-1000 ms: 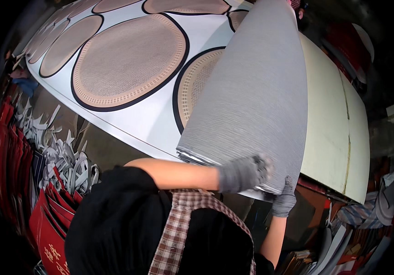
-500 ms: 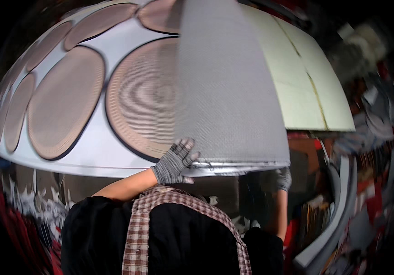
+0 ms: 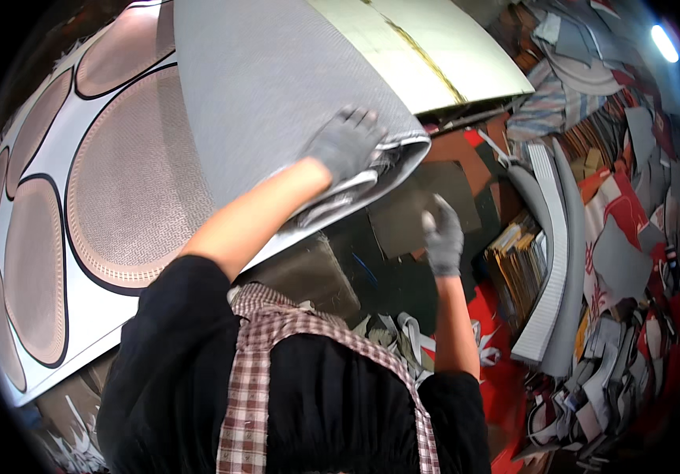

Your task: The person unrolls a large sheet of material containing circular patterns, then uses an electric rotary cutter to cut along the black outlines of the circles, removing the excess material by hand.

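Note:
A large sheet printed with brown, black-edged oval mat shapes (image 3: 130,178) lies across the table at the left. Its right part is folded over, so the plain grey underside (image 3: 269,87) faces up. My left hand (image 3: 346,146), in a grey knit glove, presses flat on this grey layer close to the fold's near right corner, fingers stretched out. Beneath it, the layered edge (image 3: 340,197) gapes and looks rumpled. My right hand (image 3: 444,241), gloved alike, hovers apart from the sheet to the right of that edge, fingers apart and nothing visible in them.
The pale tabletop (image 3: 435,51) with a yellowish seam shows beyond the fold. To the right stand a stack of thin boards (image 3: 514,265) and curved grey strips (image 3: 549,261). Piles of fabric scraps (image 3: 608,379) cover the far right; red cloth (image 3: 506,379) lies on the floor.
My view has turned rightward. My left hand has moved from the sheet's front edge onto the folded grey layer; my right hand has come away from the corner.

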`<state>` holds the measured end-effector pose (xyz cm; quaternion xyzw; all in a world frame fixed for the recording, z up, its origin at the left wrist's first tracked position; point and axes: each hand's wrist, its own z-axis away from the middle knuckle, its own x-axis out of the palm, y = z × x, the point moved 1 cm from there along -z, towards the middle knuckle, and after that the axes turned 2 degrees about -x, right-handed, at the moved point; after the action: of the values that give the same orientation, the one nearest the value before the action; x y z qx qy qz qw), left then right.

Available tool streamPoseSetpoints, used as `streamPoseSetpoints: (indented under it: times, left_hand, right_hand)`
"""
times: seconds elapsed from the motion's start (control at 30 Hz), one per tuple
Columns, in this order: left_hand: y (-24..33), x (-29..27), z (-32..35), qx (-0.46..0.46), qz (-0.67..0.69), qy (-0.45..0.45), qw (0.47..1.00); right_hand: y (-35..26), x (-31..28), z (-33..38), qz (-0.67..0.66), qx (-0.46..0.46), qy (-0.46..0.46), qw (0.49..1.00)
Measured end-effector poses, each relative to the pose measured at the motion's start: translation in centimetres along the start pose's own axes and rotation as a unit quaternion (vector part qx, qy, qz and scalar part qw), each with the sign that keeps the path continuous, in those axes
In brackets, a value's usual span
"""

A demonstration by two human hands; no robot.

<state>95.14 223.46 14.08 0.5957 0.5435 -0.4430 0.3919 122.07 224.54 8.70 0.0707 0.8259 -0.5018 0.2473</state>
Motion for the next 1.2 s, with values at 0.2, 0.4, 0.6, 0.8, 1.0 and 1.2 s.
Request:
streamPoseSetpoints:
  times: [0.2,0.4,0.6,0.8,1.0,1.2]
  left_hand:
    - [6.8,-1.9,-8.0,0.134,0.285,0.164,0.935]
    - [1.8,7.2,3.3,-0.089,0.083,0.241,0.963]
    - [1.3,17.1,-4.4,-0.09,0.157,0.237,0.955]
    - [6.9,13.1,-19.2,-0.059,0.161,0.169,0.971]
    - [11.7,12.0,-35.2,0.021,0.185,0.041,0.982]
    - [18.5,14.0,-53.5,0.082,0.119,-0.025,0.989]
  right_hand:
    - [0.9,-1.9,1.7,0.19,-0.05,-0.045,0.979]
    - [11.4,-11.5,4.9,0.354,0.057,-0.117,0.926]
    - [9.3,-8.9,-11.6,0.276,-0.169,-0.066,0.944]
    - [12.7,-7.3,-26.7,0.29,-0.31,-0.109,0.899]
    - [24.2,-14.7,-34.4,0.279,-0.105,-0.111,0.948]
    - [33.5,-19.9,-41.6,0.081,-0.049,-0.036,0.995]
